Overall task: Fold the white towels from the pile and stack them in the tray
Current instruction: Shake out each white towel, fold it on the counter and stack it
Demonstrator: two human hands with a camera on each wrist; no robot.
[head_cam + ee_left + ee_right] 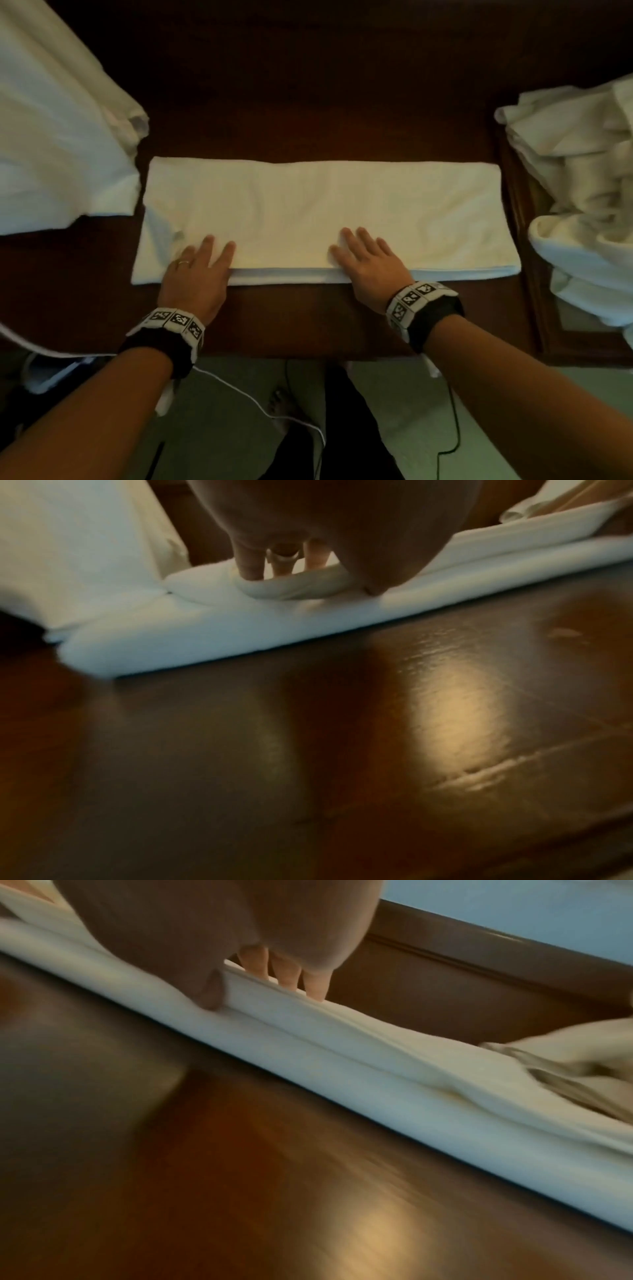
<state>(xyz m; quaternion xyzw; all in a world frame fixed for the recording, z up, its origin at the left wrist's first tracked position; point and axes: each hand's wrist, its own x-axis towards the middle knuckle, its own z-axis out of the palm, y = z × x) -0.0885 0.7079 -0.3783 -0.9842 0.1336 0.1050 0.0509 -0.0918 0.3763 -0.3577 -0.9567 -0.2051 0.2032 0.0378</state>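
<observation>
Towel (pixel 325 212) lies folded into a long band on the dark wood surface (pixel 308 102), long axis running left to right across me, doubled edge nearest my body. Head view: left hand (pixel 195 274) and right hand (pixel 370 267) both rest flat on its near edge, fingers straight, holding nothing; left sits nearer the left end, right about mid-length, so the right end lies furthest from either hand. I judge the next fold goes end to end. Crumpled pile (pixel 582 192) sits in the wooden tray (pixel 527 274) at right; another white cloth (pixel 58 144) at left. Left wrist view: fingers (pixel 250 564) press the soft, thick layered edge; surface glossy, scratched. Right wrist view: fingertips (pixel 316 988) lie on the top layer, hem visible, cloth rippling toward the far end.
</observation>
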